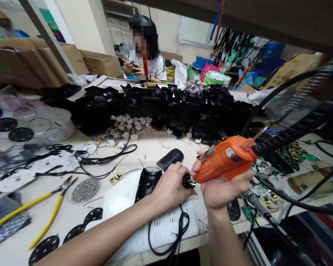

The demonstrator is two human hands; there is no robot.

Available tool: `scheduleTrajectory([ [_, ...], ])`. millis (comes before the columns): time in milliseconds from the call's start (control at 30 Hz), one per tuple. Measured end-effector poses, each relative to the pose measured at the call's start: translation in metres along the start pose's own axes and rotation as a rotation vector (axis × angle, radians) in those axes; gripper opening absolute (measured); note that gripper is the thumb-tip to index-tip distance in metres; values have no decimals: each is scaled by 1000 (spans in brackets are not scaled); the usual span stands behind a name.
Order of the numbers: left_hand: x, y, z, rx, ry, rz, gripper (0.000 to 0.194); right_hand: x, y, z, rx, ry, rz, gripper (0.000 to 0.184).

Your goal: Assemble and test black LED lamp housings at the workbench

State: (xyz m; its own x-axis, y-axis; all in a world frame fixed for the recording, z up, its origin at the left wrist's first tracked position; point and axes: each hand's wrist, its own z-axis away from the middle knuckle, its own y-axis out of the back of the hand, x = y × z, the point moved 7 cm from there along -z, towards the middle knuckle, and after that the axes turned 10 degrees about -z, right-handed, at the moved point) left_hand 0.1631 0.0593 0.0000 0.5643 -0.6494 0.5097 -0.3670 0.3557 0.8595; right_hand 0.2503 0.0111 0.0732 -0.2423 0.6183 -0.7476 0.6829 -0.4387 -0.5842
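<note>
My right hand (220,190) is wrapped around an orange electric screwdriver (224,159), which hangs from a coiled spring and has a thick black cord. Its tip points down and left toward my left hand (173,183). The fingers of my left hand close around a small black plastic part (187,181) with a shiny end. Beside that hand, an open black plastic housing (147,184) lies on a white pad, partly hidden by my fingers. A dark rounded cover (170,159) rests just behind. Near my left wrist is a white power strip (162,231) with a black cable (183,225) over it.
Yellow-handled pliers (54,199) and a dish of small screws (85,189) lie left. Black plastic housings (166,107) are heaped across the back, with white parts (133,125) before them. Circuit boards (302,157) and a soldering iron (259,207) are right. A co-worker (152,62) sits opposite.
</note>
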Motion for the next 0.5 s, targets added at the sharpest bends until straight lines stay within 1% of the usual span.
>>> scheduleTrajectory([
  [167, 2, 0, 0, -13, 10, 28, 32, -5, 3, -1, 49, 1, 2, 62],
  [300, 0, 1, 1, -9, 17, 92, 33, -28, 1, 4, 13, 85, 6, 67],
  [333, -1, 6, 3, 9, 15, 106, 35, -35, 0, 6, 3, 110, 11, 68],
  [400, -7, 21, 11, 58, 17, 128, 39, -47, 4, 9, 26, 163, 8, 68],
  [467, -19, 41, 27, 88, 44, 128, 39, -52, 10, 11, 65, 177, 17, 68],
  [500, -28, 50, 38, 76, 67, 119, 38, -51, 13, 12, 79, 170, 40, 70],
])
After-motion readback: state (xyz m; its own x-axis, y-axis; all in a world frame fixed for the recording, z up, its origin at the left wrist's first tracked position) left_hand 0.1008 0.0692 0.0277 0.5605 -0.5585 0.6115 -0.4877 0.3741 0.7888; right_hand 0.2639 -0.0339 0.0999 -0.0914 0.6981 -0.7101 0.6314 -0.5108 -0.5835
